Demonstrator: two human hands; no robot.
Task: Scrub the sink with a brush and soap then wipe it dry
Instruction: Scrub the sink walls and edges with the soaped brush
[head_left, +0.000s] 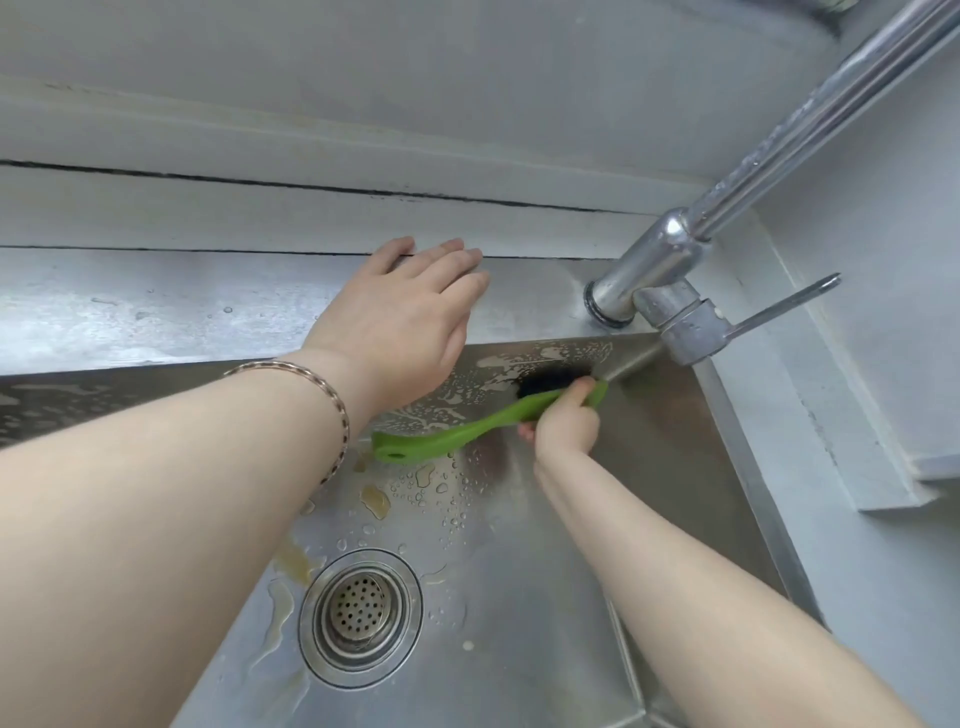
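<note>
A stainless steel sink fills the lower view, wet with drops and soapy streaks on its far wall. My right hand grips a green brush near its head, and the black bristles press against the far wall near the right corner. The brush's handle end points left. My left hand rests flat, fingers straight, on the sink's back ledge. A thin bracelet circles that wrist.
A chrome faucet with a side lever stands at the back right corner, its spout rising up to the right. The round drain strainer sits in the sink floor, with yellowish puddles beside it. A grey wall lies behind.
</note>
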